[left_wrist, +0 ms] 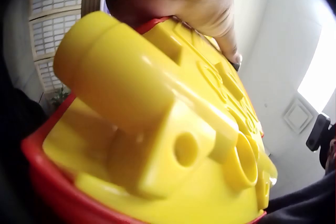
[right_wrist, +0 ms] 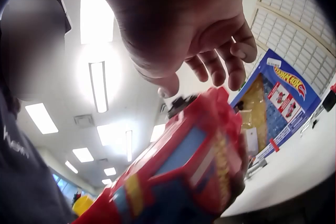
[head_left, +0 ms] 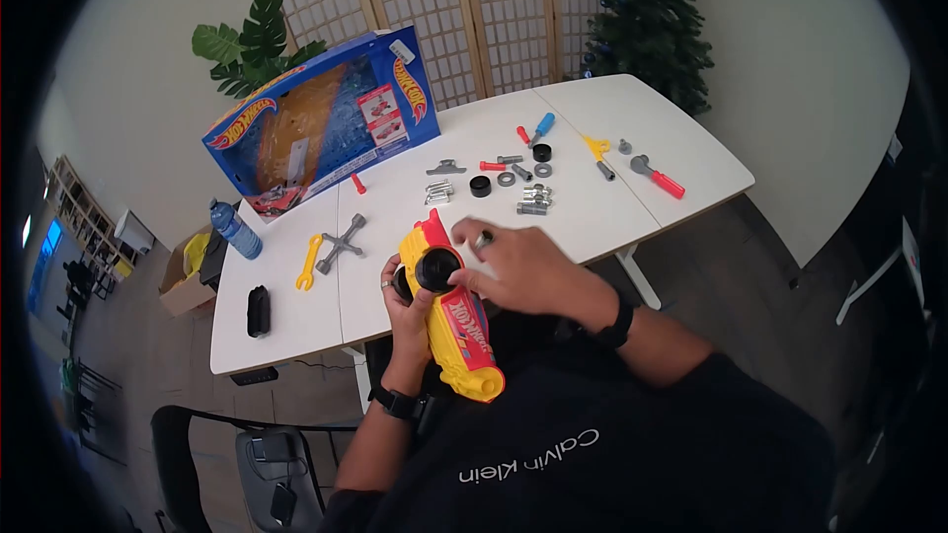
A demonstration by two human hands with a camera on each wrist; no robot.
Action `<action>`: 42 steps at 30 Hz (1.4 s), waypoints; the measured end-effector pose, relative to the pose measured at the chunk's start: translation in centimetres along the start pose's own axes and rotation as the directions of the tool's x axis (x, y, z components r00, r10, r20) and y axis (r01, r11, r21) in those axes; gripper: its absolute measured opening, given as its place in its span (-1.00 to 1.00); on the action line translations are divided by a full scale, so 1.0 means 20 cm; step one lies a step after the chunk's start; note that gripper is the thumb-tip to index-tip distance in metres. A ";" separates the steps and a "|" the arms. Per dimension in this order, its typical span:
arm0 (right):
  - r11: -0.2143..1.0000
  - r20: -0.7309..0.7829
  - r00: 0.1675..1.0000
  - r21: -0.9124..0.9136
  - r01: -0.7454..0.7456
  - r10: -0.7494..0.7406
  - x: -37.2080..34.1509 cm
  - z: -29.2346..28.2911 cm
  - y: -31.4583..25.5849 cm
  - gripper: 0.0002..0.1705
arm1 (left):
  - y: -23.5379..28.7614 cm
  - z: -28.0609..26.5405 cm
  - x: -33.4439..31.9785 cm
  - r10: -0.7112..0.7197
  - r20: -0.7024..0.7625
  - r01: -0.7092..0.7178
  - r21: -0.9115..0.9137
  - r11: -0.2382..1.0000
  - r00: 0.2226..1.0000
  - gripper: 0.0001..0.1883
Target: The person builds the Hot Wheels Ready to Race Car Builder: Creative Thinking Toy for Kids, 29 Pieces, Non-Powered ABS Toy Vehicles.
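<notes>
A red and yellow toy car (head_left: 464, 331) is held upright over the table's front edge, its yellow underside filling the left wrist view. My left hand (head_left: 407, 321) grips it near the wheel end, thumb beside a black wheel (head_left: 437, 268). Another black wheel shows partly behind that hand. My right hand (head_left: 523, 271) is beside the front wheel, its thumb tip close to the wheel's rim; contact cannot be told. In the right wrist view the right hand (right_wrist: 194, 40) has loosely bent, spread fingers above the red body (right_wrist: 178, 166), holding nothing.
On the white table (head_left: 395, 168) lie a yellow wrench (head_left: 310, 263), a grey cross wrench (head_left: 342, 244), a black tray (head_left: 259, 311), bolts, loose wheels (head_left: 480, 186) and a red-handled tool (head_left: 659, 178). A blue box (head_left: 326, 118) and a bottle (head_left: 235, 230) stand at the left.
</notes>
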State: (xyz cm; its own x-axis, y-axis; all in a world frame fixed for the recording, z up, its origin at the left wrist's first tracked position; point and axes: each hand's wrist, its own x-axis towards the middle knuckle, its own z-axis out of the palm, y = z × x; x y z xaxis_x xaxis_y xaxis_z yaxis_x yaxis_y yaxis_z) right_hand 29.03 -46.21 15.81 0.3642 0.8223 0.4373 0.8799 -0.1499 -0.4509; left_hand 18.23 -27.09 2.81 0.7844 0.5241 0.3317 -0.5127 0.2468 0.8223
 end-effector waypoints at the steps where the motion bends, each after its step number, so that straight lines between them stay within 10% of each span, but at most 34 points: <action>1: 0.995 -0.105 0.993 -0.095 0.039 -0.049 0.04 -0.02 0.06 -0.52 | -0.02 -0.02 0.00 -0.057 0.033 0.061 -0.111 0.992 0.998 0.08; 5: 0.965 -0.082 0.979 -0.171 -0.200 0.188 0.31 -0.16 0.35 -0.58 | -0.04 -0.04 -0.01 -0.228 0.292 0.306 -0.260 0.916 0.929 0.22; 15: 0.877 0.272 0.957 -0.479 0.047 0.097 0.68 0.24 0.92 -0.58 | -0.02 0.02 -0.03 -0.332 0.594 0.568 -0.266 0.779 0.733 0.30; 24: 0.915 0.227 0.974 -0.386 0.115 -0.026 0.66 0.34 1.00 -0.75 | -0.03 -0.03 -0.02 -0.242 0.468 0.426 -0.340 0.839 0.850 0.29; 30: 0.805 0.224 0.974 -0.577 0.141 -0.010 0.63 0.24 0.84 -0.70 | 0.07 0.00 0.03 -0.259 0.195 0.312 -0.333 0.890 0.946 -0.07; 34: 0.909 0.020 0.994 -0.407 -0.092 0.109 0.52 -0.01 0.56 -0.67 | 0.05 -0.07 0.07 -0.281 0.171 0.328 -0.556 0.764 0.944 -0.30; 36: 0.992 -0.104 0.988 0.054 -0.113 0.118 0.40 -0.14 0.33 -0.70 | 0.07 -0.07 0.09 -0.293 0.127 0.301 -0.668 0.681 0.947 -0.34; 42: 0.864 -0.251 0.963 0.460 0.205 -0.094 0.11 0.01 -0.06 -0.61 | 0.03 -0.13 0.08 -0.231 0.279 0.356 -0.584 0.730 0.932 -0.24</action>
State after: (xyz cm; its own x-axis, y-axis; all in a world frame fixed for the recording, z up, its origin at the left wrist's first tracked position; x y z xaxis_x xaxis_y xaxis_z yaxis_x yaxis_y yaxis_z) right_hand 28.65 -44.20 17.19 0.3443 0.6686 0.6591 0.6945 0.2911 -0.6580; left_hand 18.22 -23.98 2.72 0.9471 0.2036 0.2482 -0.2986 0.8426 0.4482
